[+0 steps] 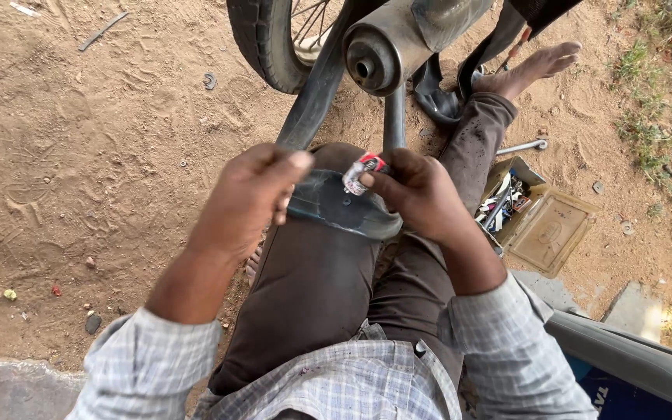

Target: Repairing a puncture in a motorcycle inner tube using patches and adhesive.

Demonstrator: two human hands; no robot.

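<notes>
Right hand (421, 194) pinches a small crumpled tube (361, 173) between closed fingertips, over the black inner tube (336, 204) across the knee; left hand (254, 198) is clamped on that rubber's near edge.

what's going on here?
A person sits on sandy ground beside a motorcycle wheel. The left hand holds a black inner tube stretched flat over the knee, and the right hand holds a small tube of adhesive against it. An open tool box lies to the right.
</notes>
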